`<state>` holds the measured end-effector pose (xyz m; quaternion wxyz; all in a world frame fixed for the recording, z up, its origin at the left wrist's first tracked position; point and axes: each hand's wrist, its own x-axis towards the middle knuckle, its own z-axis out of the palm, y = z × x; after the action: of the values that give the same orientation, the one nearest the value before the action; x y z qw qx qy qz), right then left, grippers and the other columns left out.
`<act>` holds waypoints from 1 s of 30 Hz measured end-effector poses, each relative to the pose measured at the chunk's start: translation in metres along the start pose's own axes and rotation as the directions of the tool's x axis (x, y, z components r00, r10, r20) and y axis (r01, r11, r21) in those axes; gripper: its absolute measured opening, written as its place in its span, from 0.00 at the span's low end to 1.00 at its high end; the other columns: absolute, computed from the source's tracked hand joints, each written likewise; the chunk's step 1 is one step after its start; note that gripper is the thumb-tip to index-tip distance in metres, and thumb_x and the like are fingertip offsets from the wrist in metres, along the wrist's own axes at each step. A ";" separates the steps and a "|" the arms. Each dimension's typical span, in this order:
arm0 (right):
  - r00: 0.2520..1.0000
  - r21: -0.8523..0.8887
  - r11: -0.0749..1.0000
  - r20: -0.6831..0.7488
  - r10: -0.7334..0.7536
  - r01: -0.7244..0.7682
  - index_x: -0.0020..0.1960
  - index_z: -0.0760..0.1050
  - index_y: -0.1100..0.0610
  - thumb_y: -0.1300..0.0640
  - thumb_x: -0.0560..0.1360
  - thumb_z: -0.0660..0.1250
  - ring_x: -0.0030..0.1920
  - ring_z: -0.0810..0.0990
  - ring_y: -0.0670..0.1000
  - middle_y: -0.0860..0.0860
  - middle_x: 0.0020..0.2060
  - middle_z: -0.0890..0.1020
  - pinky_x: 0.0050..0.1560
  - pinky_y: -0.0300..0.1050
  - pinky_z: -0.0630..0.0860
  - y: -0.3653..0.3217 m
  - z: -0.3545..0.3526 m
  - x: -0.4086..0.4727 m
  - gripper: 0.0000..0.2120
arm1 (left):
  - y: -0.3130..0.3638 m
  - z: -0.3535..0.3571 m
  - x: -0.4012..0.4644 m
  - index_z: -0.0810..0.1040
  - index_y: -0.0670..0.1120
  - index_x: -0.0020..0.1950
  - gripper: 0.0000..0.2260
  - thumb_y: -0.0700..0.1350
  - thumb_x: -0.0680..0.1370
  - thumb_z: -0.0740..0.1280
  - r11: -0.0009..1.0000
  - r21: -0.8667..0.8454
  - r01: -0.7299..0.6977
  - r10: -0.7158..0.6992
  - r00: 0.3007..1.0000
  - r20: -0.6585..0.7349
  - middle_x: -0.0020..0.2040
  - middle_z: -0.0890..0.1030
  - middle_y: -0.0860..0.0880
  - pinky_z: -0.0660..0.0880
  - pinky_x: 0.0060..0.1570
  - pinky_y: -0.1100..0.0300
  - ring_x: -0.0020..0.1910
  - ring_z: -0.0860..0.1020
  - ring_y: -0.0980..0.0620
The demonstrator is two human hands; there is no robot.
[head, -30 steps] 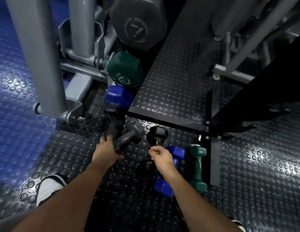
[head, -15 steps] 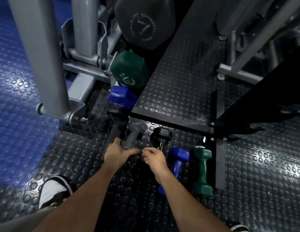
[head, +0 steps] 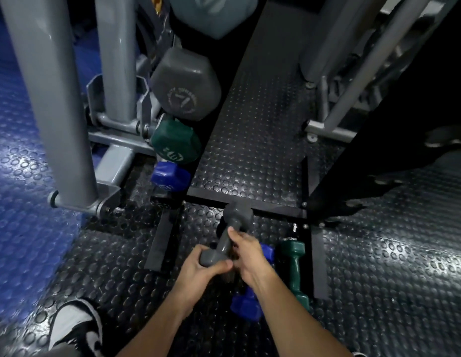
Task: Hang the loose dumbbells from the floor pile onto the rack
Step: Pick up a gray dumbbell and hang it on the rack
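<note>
Studded rubber floor, rack at left; grey dumbbell lifted right of rack base, left hand wrapping its near head, right hand curled round handle; judged a two-handed carry for weight; blue dumbbell and green dumbbell not yet racked.

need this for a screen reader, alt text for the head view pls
Both hands hold a grey dumbbell above a studded gym floor: left hand at its near end, right hand on the handle. Blue and green dumbbells lie beside.

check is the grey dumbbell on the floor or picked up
Picked up: left hand grips its near head, right hand its handle; grey dumbbell tilts above the floor.
</note>
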<state>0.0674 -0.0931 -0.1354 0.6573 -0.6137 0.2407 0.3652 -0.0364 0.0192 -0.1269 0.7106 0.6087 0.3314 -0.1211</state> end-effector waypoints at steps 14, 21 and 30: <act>0.906 0.074 0.911 -0.164 -0.390 0.406 0.55 0.80 0.67 0.53 0.78 0.72 0.46 0.83 0.59 0.62 0.46 0.85 0.53 0.57 0.79 -0.121 -0.099 -0.140 0.16 | 0.154 0.094 -0.059 0.81 0.39 0.56 0.19 0.55 0.81 0.64 0.940 0.099 -0.328 0.274 0.892 0.360 0.47 0.85 0.49 0.77 0.45 0.65 0.47 0.81 0.52; 0.863 0.051 0.878 -0.219 -0.456 0.476 0.55 0.82 0.67 0.53 0.78 0.72 0.45 0.82 0.59 0.64 0.46 0.85 0.54 0.60 0.79 -0.175 -0.147 -0.259 0.16 | 0.284 0.154 -0.083 0.76 0.52 0.65 0.12 0.42 0.83 0.66 0.699 0.254 -0.669 0.649 0.742 0.168 0.54 0.81 0.54 0.78 0.53 0.58 0.51 0.81 0.53; 0.814 0.048 0.848 -0.314 -0.489 0.528 0.53 0.81 0.68 0.58 0.78 0.71 0.36 0.83 0.55 0.61 0.40 0.85 0.37 0.49 0.82 -0.249 -0.222 -0.299 0.12 | 0.383 0.232 -0.091 0.54 0.63 0.82 0.26 0.45 0.87 0.58 0.644 0.139 -0.752 0.723 0.658 0.211 0.70 0.68 0.65 0.64 0.70 0.65 0.69 0.69 0.64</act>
<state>0.1057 -0.3617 0.2212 0.7277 -0.6572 0.1850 0.0651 0.1910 -0.1330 0.2394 0.6490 0.7537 -0.0100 0.1033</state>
